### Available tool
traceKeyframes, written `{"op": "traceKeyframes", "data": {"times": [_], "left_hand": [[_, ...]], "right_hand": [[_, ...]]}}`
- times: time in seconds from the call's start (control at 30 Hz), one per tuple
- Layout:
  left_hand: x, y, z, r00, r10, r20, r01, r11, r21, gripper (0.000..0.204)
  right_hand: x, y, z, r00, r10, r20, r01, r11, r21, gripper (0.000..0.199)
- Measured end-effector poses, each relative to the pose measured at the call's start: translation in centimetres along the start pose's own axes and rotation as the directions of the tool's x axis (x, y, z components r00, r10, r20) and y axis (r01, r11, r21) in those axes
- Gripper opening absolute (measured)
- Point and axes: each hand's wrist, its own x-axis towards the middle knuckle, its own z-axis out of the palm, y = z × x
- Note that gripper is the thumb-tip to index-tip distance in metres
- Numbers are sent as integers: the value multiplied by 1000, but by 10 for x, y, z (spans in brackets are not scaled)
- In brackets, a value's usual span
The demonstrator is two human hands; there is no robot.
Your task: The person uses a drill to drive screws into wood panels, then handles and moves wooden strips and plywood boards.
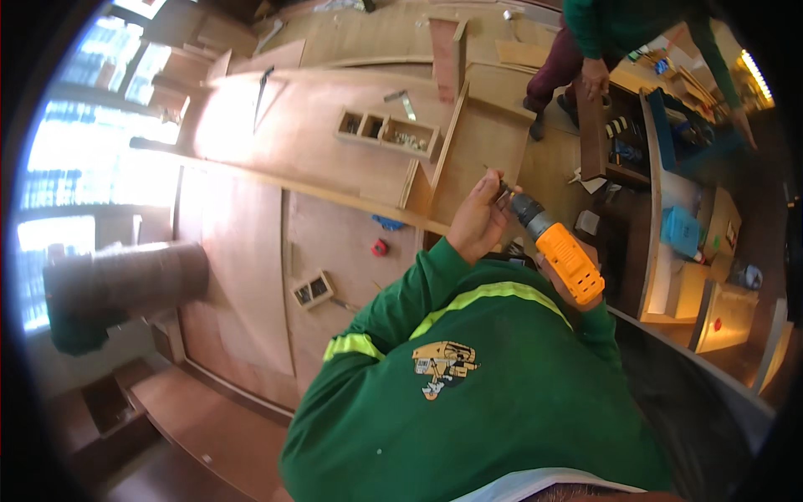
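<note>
My right hand [565, 283] is wrapped round the grip of an orange cordless drill [569, 258], mostly hidden beneath the tool's body. The drill's black chuck [527, 207] points up and to the left. At its front, the fingers of my left hand [478, 219] are pinched round the thin dark drill bit [503, 187]. Whether a screw sits on the tip is too small to tell. Both hands are in front of my chest, above a wooden panel.
A divided wooden box [389, 134] with hardware lies on the large wooden panel [335, 177]. Nearby are a smaller box [313, 290], a red tape measure [380, 248] and a metal square [403, 104]. At upper right, a co-worker's hand [595, 78] touches an open drawer [592, 130].
</note>
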Motion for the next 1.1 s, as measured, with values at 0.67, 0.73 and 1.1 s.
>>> {"op": "traceKeyframes", "data": {"times": [0.67, 0.73, 1.1], "left_hand": [[79, -90, -248, 631, 126, -766, -264, 963, -59, 10], [62, -92, -282, 601, 140, -787, -245, 969, -15, 10], [60, -77, -280, 597, 200, -777, -53, 976, 211, 12]], "right_hand": [[-5, 177, 145, 395, 626, 672, -724, -238, 648, 16], [-19, 191, 166, 352, 603, 716, -715, -320, 621, 16], [-27, 229, 199, 364, 562, 742, -634, -434, 640, 17]]}}
